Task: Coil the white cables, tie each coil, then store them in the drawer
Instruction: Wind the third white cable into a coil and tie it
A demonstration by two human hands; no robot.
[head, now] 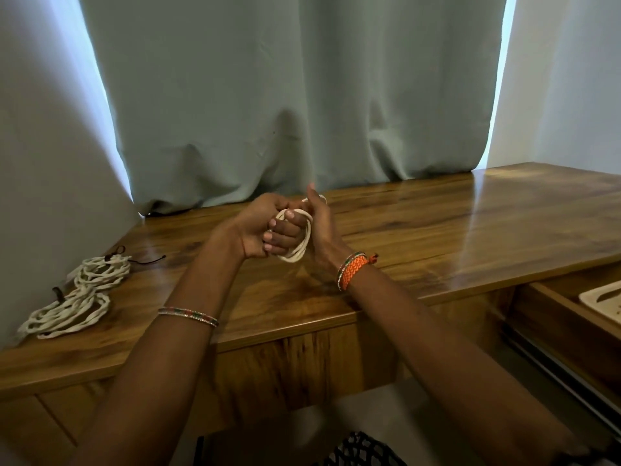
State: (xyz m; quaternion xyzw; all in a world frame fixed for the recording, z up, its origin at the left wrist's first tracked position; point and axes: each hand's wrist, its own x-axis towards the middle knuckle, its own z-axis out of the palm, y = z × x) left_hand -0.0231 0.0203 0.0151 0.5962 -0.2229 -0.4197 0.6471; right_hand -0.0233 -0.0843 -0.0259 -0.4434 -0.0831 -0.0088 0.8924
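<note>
A small coil of white cable (299, 243) is held above the tabletop (437, 230), well in front of the grey curtain (285, 95). The left hand (265, 227) is curled round the coil, its fingertips (273, 223) pressed over the strands. The right hand (319, 230) is set against the far side of the coil with the thumb raised; a loop appears to pass round it, but how its fingers lie cannot be told, since they are hidden behind the coil.

The coiling or tying of this cable is judged to be the step in hand; no tie is visible on it. Further white cables (77, 301), loosely gathered and bearing dark ties (57, 292), are seen far to the left of the coil, at the tabletop's left edge. The drawer (554, 314) stands open low to the right of the coil, with a pale tray (601, 304) inside.

For the next move, the loops would need to be kept pinched together while a tie is wrapped round them, before the coil is carried right to the drawer.
</note>
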